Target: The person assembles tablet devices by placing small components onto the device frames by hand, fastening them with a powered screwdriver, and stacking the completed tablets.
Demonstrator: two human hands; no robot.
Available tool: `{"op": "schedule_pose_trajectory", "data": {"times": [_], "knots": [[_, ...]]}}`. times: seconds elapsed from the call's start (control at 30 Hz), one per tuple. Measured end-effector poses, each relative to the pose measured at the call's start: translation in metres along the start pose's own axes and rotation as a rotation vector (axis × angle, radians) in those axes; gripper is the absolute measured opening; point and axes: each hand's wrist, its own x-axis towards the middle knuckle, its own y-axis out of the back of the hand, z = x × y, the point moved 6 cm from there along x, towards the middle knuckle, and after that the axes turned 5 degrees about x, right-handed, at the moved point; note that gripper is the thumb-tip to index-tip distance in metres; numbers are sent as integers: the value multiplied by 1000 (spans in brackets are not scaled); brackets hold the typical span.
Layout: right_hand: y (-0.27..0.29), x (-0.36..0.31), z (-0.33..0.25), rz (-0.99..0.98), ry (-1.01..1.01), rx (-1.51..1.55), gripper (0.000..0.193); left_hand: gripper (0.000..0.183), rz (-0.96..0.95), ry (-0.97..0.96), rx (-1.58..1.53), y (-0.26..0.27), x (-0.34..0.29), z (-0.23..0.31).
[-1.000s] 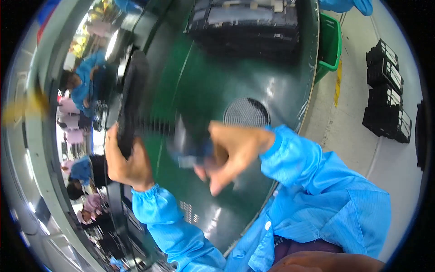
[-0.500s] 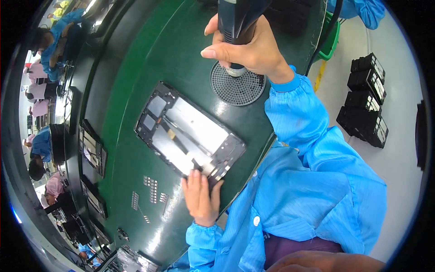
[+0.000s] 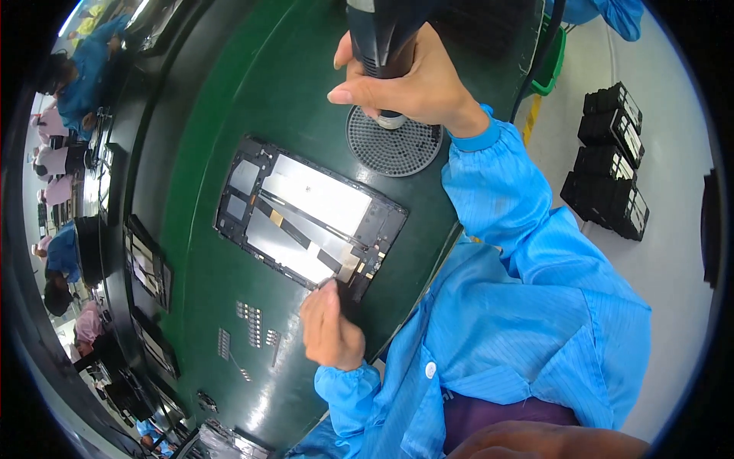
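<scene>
The right hand (image 3: 420, 86) wraps its grip around a black electric screwdriver (image 3: 386, 46) over a round dish (image 3: 394, 155) as the left hand (image 3: 333, 333), its grip unclear, meets the edge of an opened tablet (image 3: 315, 200) on the tabletop (image 3: 195, 245).

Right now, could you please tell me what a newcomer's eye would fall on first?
Probably the opened tablet-like device, its silver panels shining mid-picture on the green bench. Next, above and right of it in view, the right hand has a dark handheld tool in its grip, over a round, dimpled tray.
</scene>
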Motion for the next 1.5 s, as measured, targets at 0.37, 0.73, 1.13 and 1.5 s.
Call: {"op": "schedule_pose_trajectory", "data": {"times": [0.37,0.73,1.13,1.5], "knots": [[-6,-7,2,16,-61,50,23,13,167,450,174,50,-15,-37],[-69,-14,-42,-335,160,138,17,11,-59,964,-754,10,-22,-63],[-155,-34,-51,-635,-513,-86,30,8,-7,774,-587,-12,-5,-76],[-186,-52,-33,-556,-324,277,29,9,48,665,-535,-5,7,-87]]}}
